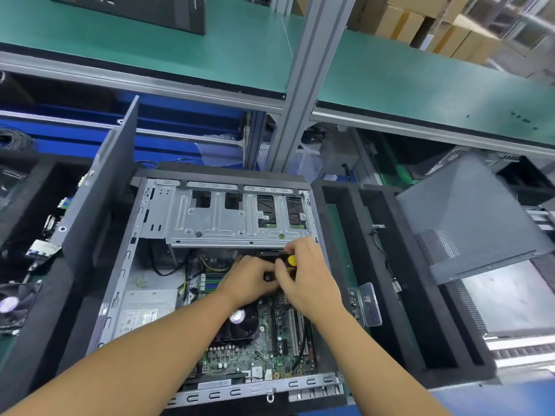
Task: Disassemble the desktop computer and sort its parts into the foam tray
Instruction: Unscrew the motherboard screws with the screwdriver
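Steel-grey desktop computer (168,223) lies open on its side on the desk (336,241), beside the black foam tray (330,190), where a grey side panel (468,217) leans at right. Below the drive cage (222,217) and over the green motherboard (270,349), left hand (249,280) fingers pinch a small black part (268,277); right hand (312,283) fingers curl round a yellow-capped screwdriver (291,260)

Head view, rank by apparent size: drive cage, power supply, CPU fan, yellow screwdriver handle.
Largest: drive cage.
Then power supply and CPU fan, unranked: an arm hides part of the fan.
Smallest: yellow screwdriver handle.
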